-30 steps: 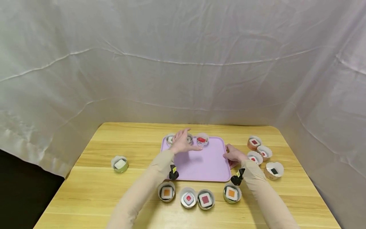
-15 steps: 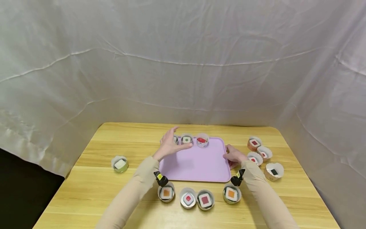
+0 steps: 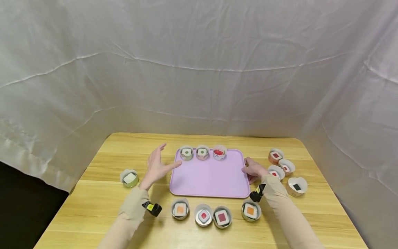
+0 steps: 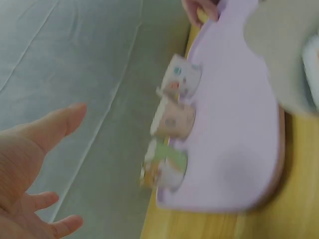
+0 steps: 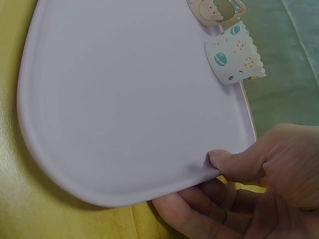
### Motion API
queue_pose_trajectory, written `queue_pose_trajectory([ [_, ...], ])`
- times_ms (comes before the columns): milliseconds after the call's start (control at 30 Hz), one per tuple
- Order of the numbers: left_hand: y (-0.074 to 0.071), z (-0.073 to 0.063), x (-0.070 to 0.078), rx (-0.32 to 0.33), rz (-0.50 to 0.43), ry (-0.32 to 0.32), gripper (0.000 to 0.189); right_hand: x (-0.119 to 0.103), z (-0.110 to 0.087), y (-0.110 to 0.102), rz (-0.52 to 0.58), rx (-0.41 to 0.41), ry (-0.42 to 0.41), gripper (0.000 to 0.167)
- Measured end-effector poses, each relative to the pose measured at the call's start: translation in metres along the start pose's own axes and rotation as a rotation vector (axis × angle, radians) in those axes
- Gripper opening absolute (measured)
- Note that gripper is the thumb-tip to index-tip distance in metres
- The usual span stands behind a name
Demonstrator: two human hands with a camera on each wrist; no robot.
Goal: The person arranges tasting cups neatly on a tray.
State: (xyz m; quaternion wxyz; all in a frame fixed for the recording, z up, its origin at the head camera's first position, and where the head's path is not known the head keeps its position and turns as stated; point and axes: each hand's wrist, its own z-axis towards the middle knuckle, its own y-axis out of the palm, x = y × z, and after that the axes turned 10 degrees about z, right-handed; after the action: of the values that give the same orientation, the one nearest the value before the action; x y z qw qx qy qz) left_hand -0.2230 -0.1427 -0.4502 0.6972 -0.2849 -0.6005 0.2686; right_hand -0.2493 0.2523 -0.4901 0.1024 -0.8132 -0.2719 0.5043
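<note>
A lilac tray [image 3: 211, 176] lies on the table. My right hand [image 3: 254, 168] pinches its right edge; in the right wrist view the thumb [image 5: 234, 162] lies over the rim and the fingers curl under it. Along the tray's far edge stand three paper cups: two with green-centred sushi pieces [image 3: 186, 152] [image 3: 202, 152], and a patterned white cup [image 3: 219, 153] with something red inside. My left hand [image 3: 157, 169] is left of the tray, holding nothing, thumb and fingers spread. Left of it, a green paper cup [image 3: 129, 177] with a white piece stands on the table.
Along the near side stand several cups: one orange-centred [image 3: 180, 209], one red-centred [image 3: 203, 215], one dark-red-centred [image 3: 221, 218] and another orange-centred [image 3: 250, 211]. More cups [image 3: 276, 156] cluster at the right, including one with a black piece [image 3: 296, 186]. A grey curtain [image 3: 199, 86] surrounds the table.
My left hand has moved left from above the cups at the tray's far edge to beside the tray, uncovering those cups. The right hand keeps its grip on the tray.
</note>
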Motion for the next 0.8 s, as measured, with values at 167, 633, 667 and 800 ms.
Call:
queue_pose_trajectory([
  [167, -0.02, -0.015, -0.025, 0.079, 0.069, -0.053, 0.099, 0.001, 0.001, 0.003, 0.021, -0.014, -0.015, 0.026],
  [633, -0.065, -0.044, -0.075, 0.049, 0.163, -0.24, 0.112, 0.002, 0.002, -0.001, 0.028, -0.014, 0.002, 0.028],
  [667, -0.066, -0.046, -0.078, 0.039, 0.165, -0.262, 0.114, 0.002, 0.001, -0.001, 0.029, -0.012, 0.003, 0.028],
  [800, -0.069, -0.051, -0.086, -0.004, 0.158, -0.328, 0.116, 0.004, 0.001, -0.001, 0.031, -0.007, -0.003, 0.026],
])
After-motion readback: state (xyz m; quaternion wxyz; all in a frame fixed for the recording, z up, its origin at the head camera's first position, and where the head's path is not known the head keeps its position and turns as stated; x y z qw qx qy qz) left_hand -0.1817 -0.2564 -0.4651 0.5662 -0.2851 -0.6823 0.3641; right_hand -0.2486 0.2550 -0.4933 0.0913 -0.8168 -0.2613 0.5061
